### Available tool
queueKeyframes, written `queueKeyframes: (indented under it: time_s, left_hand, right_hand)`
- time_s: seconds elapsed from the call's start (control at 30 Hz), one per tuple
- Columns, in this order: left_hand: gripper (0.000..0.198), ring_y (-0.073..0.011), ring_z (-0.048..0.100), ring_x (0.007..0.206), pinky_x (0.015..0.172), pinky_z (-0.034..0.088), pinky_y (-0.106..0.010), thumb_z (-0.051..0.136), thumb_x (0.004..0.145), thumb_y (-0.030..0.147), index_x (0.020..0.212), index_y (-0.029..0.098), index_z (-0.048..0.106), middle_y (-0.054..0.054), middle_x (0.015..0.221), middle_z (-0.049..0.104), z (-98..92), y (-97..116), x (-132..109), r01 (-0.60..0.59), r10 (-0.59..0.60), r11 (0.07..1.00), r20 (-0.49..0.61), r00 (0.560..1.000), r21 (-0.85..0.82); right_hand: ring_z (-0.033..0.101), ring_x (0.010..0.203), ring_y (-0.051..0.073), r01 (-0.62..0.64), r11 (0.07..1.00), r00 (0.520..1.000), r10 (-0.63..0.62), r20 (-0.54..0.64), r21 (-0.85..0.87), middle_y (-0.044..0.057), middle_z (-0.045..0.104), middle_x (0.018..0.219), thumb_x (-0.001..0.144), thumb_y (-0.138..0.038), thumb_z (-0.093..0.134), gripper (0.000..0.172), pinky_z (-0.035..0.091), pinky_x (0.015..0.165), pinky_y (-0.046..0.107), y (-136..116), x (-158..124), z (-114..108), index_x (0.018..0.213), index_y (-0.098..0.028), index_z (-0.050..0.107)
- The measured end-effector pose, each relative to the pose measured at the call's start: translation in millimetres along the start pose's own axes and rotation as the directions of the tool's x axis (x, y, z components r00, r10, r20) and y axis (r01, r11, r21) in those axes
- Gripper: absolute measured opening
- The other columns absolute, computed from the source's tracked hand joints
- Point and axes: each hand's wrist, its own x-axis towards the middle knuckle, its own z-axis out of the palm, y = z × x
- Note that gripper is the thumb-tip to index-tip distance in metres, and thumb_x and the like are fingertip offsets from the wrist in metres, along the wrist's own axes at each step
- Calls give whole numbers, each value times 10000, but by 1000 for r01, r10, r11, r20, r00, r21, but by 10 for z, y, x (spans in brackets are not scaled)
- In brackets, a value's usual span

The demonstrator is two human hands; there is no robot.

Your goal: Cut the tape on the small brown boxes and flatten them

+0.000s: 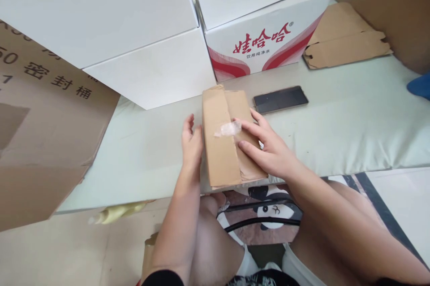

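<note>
A small brown cardboard box [220, 156] sits at the near edge of the cloth-covered surface in front of me. A strip of clear tape [230, 128] lies crumpled across the seam on its top. My left hand [192, 145] is upright along the box's left side, fingers extended; whether its palm presses on the side is hard to see. With fingers spread, my right hand [268, 145] rests over the box's top right part, its fingertips at the tape and the flap. Just behind the right hand lies a dark phone [281, 99].
White cartons [151, 68] are stacked behind the box, one with red lettering [264, 44]. A large brown carton [43, 111] stands at the left. Flattened cardboard [347, 37] lies at the back right, near a blue object [419, 86] at the edge.
</note>
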Motion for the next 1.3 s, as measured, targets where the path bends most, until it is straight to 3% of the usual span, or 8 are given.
queueKeyframes:
  time_s: [0.07,0.2,0.37,0.67,0.83,0.93,1.1,1.3]
  left_hand:
    - [457,-276,573,1405,1138,519,-474,707,900,527,1284,293,629,-92,1456,631,-100,188,13,-89,92,995,-71,993,51]
    - [462,-342,482,1488,1220,439,-519,721,858,603,1177,269,720,-104,1501,587,-219,602,-63,-312,293,942,153,944,123]
    - [320,-383,400,1532,1267,340,-613,742,874,444,1149,281,767,-94,1593,497,-227,839,-213,-351,200,834,359,912,425]
    - [310,-384,419,1522,1214,405,-609,759,827,370,1124,283,732,-101,1603,481,-186,800,-279,-315,164,811,324,932,493]
    - [315,-388,413,1524,1210,411,-599,771,815,376,1112,283,726,-99,1597,479,-201,777,-246,-320,159,817,346,925,480]
    - [336,-389,391,1539,1229,389,-604,775,800,386,1113,278,723,-98,1604,467,-205,798,-240,-304,140,818,344,928,488]
    - [342,-326,384,1555,1274,346,-562,716,817,349,1147,262,698,-93,1638,423,-177,896,-277,-255,59,794,347,936,552]
    - [334,-322,390,1550,1280,336,-563,685,835,371,1149,256,691,-98,1635,429,-168,894,-287,-281,85,783,352,932,555]
  right_hand:
    - [331,1600,365,43,999,999,-43,34,-1,99,246,1757,977,-477,605,508,313,1275,653,-15,-22,35,1462,-327,623]
    - [196,1646,353,164,985,969,-153,196,-43,89,142,1790,996,-515,566,588,296,1285,637,-50,-48,131,1553,-331,520]
    - [224,1635,371,158,984,959,-133,250,-81,148,102,1788,1002,-538,549,671,348,1246,654,-61,-54,229,1608,-292,400]
    - [198,1645,361,82,995,961,-65,271,-51,192,207,1762,998,-624,503,669,371,1214,673,-64,-37,216,1555,-266,414]
    - [639,1333,293,64,997,987,-69,142,39,160,506,1599,1029,-577,439,592,534,1097,557,197,55,130,1554,-308,397]
    - [734,1013,255,-38,987,999,34,-26,-158,168,624,1424,981,-449,543,585,604,921,502,374,111,60,1521,-251,434]
    - [655,1173,372,-159,720,973,231,17,-676,202,660,1294,938,-316,546,488,554,923,488,404,149,42,1396,-157,608]
    - [678,1059,326,-234,648,940,342,3,-725,174,699,1266,934,-187,445,542,502,794,396,362,240,113,1466,-186,549]
